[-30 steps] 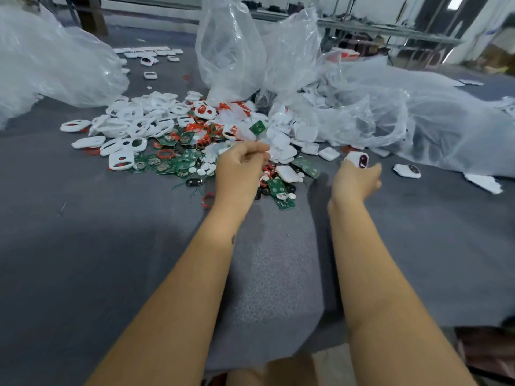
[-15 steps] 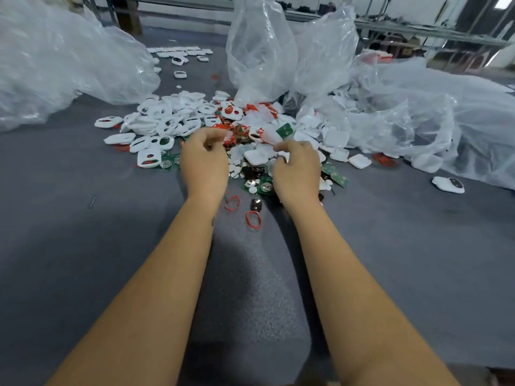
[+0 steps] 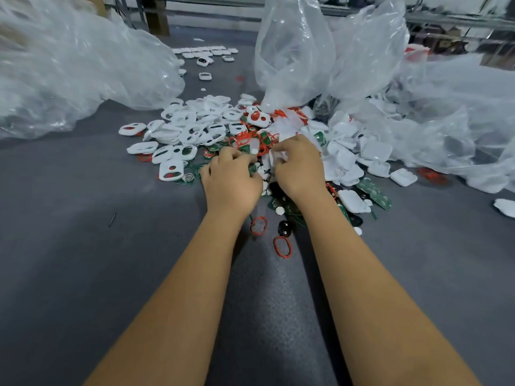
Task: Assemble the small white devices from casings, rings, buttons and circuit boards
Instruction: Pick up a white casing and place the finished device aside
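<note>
My right hand (image 3: 299,169) grips a white casing piece (image 3: 278,157) over the middle of the parts pile. Close on its left is my left hand (image 3: 231,183), fingers curled down into the pile, with the fingertips hidden, so any part in them cannot be seen. White casings with openings (image 3: 189,132) lie heaped to the left, solid white casings (image 3: 373,151) to the right. Green circuit boards (image 3: 374,194), red rings (image 3: 259,225), a black button (image 3: 284,228) and small white buttons (image 3: 279,210) are scattered around my wrists.
The grey table (image 3: 83,246) carries big clear plastic bags at left (image 3: 69,73), centre (image 3: 295,51) and right (image 3: 446,121). A row of white devices (image 3: 206,51) lies at the far side. Another white device (image 3: 505,207) sits at the right edge.
My right hand let go of a finished device on the right and swung left to the pile. Both hands have come together there, and the right one now holds a white casing.
</note>
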Available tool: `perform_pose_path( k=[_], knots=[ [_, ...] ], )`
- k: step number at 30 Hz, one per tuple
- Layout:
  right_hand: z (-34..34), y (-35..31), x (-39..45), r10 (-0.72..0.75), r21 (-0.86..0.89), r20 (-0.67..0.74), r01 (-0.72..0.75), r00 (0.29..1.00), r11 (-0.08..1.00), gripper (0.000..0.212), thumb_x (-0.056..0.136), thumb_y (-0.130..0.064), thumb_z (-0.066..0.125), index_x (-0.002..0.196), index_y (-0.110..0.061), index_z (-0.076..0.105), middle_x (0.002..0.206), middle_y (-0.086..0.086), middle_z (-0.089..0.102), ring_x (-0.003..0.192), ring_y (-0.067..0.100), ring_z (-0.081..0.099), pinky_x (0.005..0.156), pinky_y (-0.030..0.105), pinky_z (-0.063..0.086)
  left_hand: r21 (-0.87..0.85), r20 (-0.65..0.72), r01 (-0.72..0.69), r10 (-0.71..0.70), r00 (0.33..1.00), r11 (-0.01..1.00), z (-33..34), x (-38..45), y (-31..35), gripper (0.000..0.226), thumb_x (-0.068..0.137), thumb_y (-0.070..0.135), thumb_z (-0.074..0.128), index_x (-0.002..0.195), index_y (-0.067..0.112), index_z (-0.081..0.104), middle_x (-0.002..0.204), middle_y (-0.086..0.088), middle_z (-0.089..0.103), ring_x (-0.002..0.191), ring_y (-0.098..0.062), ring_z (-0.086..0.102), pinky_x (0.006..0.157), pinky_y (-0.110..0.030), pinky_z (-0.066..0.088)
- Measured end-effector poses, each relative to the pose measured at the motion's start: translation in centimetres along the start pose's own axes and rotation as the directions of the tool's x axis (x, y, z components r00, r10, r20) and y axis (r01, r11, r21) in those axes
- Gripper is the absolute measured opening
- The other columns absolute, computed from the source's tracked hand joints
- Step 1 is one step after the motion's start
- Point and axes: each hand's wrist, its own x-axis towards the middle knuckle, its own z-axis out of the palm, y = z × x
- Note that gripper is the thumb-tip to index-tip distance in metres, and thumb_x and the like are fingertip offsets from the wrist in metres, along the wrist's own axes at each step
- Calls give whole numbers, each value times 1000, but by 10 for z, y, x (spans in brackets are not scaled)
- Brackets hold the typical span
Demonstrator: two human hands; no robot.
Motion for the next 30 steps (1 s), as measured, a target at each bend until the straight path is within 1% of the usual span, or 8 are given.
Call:
perform_pose_path(
  k=[3, 8, 12, 16, 19, 25, 27, 30],
  knots=[
    [-3, 0, -1, 84, 93, -62, -78, 995, 993, 36, 82, 5, 51, 111, -10, 67, 117, 10, 54, 107, 27, 52, 80, 26, 37, -49, -25, 27, -28, 999, 998, -1, 1, 1, 31, 89, 27, 59, 119, 30, 66, 125, 3, 52, 121, -20, 45, 105, -38, 23],
    [-10, 1, 0, 77, -139, -130, -95, 989, 986, 31, 79, -7, 55, 104, -15, 70, 116, 9, 57, 113, 31, 45, 89, 34, 35, 28, -89, 103, -100, 991, 994, -3, -2, 5, 31, 88, 28, 59, 119, 25, 67, 128, -1, 53, 124, -26, 40, 102, -42, 30],
    [0, -19, 1, -32, -33, -51, 30, 998, 999, 31, 84, -9, 53, 109, -17, 70, 114, 9, 59, 111, 29, 49, 93, 38, 40, -1, -239, 144, -140, 961, 990, -14, -1, -4, 37, 86, 13, 53, 119, 23, 65, 142, -4, 44, 137, -29, 27, 109, -43, 23],
    [15, -36, -2, -125, -84, 100, 133, 987, 988, 48, 84, -5, 49, 127, -23, 62, 126, 7, 55, 119, 29, 44, 98, 38, 36, 47, -184, 315, -302, 935, 948, -31, 0, -26, 43, 83, 9, 53, 125, 17, 60, 151, -18, 32, 143, -38, 20, 116, -50, 16],
    [21, -38, -3, -103, -193, 199, 142, 975, 971, 58, 84, -6, 48, 138, -27, 53, 139, 3, 48, 130, 30, 34, 106, 41, 27, 0, -189, 272, -267, 945, 962, -36, -2, -35, 43, 83, 9, 54, 124, 17, 63, 139, -15, 46, 128, -37, 38, 107, -42, 32],
    [10, -27, 1, -36, -60, 89, 42, 995, 997, 46, 80, 9, 50, 117, -14, 67, 119, 10, 63, 111, 30, 56, 87, 39, 49, -211, -252, 271, -321, 913, 939, -48, 3, -54, 31, 77, 9, 66, 108, 7, 70, 110, -14, 65, 102, -34, 56, 83, -38, 47],
    [5, -22, -1, 9, -30, 55, -7, 998, 1000, 37, 84, 5, 50, 112, -12, 69, 115, 9, 66, 105, 28, 60, 87, 39, 51, -266, -289, 257, -331, 898, 929, -47, 5, -58, 11, 78, 2, 58, 67, 2, 57, 68, -13, 51, 64, -28, 41, 57, -35, 29],
    [-2, -16, -1, 33, 78, -25, -31, 999, 996, 21, 91, -3, 54, 97, -8, 73, 101, 8, 71, 93, 23, 64, 84, 34, 51, -358, -321, 238, -359, 876, 903, -48, 5, -52, 37, 87, 9, 58, 57, 10, 36, 53, 1, 29, 55, -18, 25, 52, -32, 13]
  ],
)
